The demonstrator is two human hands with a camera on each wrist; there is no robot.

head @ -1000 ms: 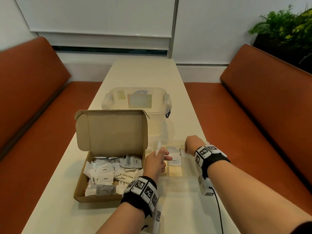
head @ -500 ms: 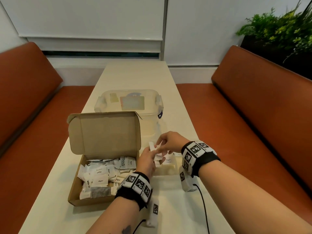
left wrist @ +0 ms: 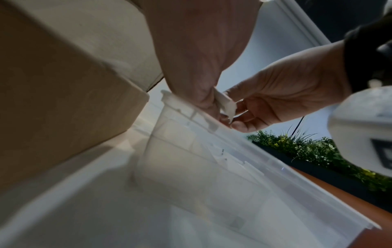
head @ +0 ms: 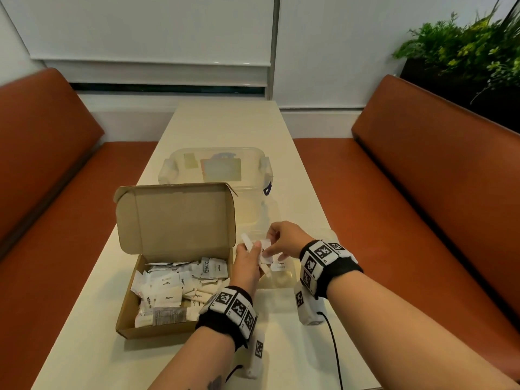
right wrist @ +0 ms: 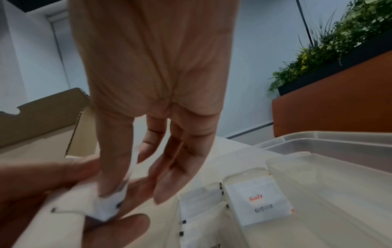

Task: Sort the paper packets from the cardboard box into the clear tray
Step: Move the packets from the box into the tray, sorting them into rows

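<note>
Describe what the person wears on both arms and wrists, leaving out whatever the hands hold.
Both forearms are bare, no sleeves. Each wrist carries a black band ringed with white square tiles printed with black-and-white coded markers. A white camera block with another marker hangs under the right wrist, trailing a black cable; a similar white block hangs under the left.

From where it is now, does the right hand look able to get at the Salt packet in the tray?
Probably yes. The right hand hovers just above the clear tray, whose top is open over the Salt packet. But its fingers are busy pinching a small packet.
</note>
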